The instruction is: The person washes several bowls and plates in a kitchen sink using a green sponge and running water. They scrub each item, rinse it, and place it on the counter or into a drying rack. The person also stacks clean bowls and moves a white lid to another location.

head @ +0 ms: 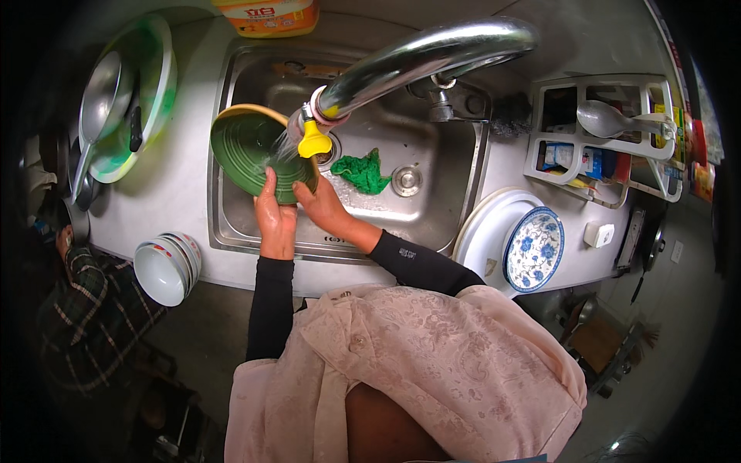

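Observation:
Both my hands hold a green bowl (243, 147) with a yellowish rim, tilted above the left part of the stainless steel sink (440, 214). My left hand (276, 220) grips its lower edge, the thumb on the inner wall. On the right side of the bowl, my right hand (327, 208) has its thumb over the rim. Water sprays into the bowl from the nozzle with a yellow lever (315, 140) on the chrome faucet (434, 52). A wet green cloth (365, 172) lies on the sink floor beside a metal drain strainer (407, 180).
Stacked bowls (162, 275) stand at the counter's front left, near a person in a plaid shirt (87, 312). A green-white basin (165, 104) holds a ladle (104, 98). White plates (492, 231) and a blue-flowered dish (534, 249) sit right, below a white rack (570, 144).

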Available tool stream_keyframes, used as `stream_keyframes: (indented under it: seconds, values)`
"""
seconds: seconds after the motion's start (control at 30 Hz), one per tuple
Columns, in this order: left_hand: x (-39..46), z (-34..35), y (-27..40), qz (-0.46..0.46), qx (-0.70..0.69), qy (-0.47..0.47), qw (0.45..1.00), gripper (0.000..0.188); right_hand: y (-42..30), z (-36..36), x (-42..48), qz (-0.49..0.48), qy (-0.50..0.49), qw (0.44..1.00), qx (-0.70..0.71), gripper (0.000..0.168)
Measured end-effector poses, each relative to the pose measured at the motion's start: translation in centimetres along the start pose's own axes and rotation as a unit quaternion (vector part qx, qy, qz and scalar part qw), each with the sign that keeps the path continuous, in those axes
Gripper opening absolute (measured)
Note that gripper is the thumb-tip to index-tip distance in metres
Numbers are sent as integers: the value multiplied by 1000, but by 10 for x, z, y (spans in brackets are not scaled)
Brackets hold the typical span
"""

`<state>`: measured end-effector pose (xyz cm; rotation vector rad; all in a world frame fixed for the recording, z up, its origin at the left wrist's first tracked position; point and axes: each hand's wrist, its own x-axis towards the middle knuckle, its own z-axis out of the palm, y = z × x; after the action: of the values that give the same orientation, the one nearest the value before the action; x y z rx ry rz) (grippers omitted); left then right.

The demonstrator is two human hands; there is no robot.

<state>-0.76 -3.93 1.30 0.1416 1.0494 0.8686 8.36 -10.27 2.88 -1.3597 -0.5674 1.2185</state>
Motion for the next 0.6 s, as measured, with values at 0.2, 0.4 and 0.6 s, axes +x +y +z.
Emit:
stream_keyframes:
  seconds: [0.2,0.4,0.6]
  values:
    - [6,-36,12,-188,-164,-146,957,41,-33,-22,-20,-161,-136,948,-238,83]
    - [-8,-43,10,-331,-293,-309,842,44,-25,-65,16,-57,9,995,-85,18]
    - [-40,-44,8,-340,-230,-362,837,32,-73,-75,32,-95,-36,978,-181,34]
